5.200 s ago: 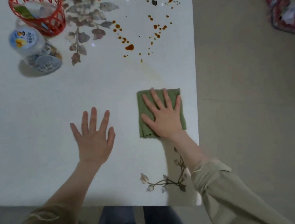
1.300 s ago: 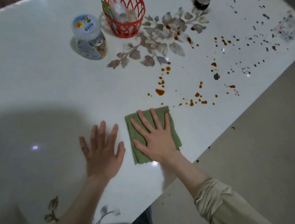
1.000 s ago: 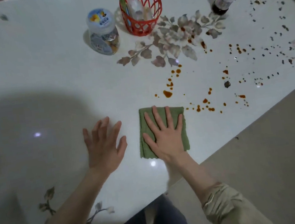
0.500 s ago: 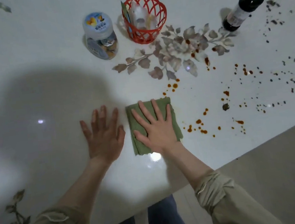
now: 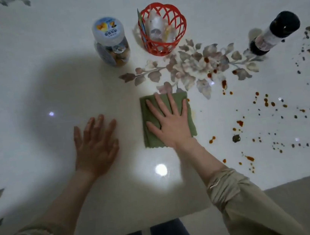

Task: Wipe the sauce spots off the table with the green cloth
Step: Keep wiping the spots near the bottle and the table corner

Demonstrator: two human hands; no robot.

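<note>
Since half a second back, green cloth (image 5: 150, 139) has been slid toward red basket (image 5: 162, 26), over some of the sauce spots (image 5: 265, 101); it is pressed flat on table (image 5: 27, 74) below the basket by right hand (image 5: 172, 124), fingers straight and spread, nothing gripped. Down-left of basket, left hand (image 5: 95, 144) is laid flat, fingers straight. Palm pressure is best kept even and cloth swept at the spots scattered down-right of basket.

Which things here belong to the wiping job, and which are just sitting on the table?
Job: folded green cloth; right hand pressed flat on it; brown sauce spots; glossy white table with leaf pattern; left hand flat on the table.
Lying about: red plastic lattice basket; clear plastic jar with pale blue lid; dark glass bottle with black cap.
</note>
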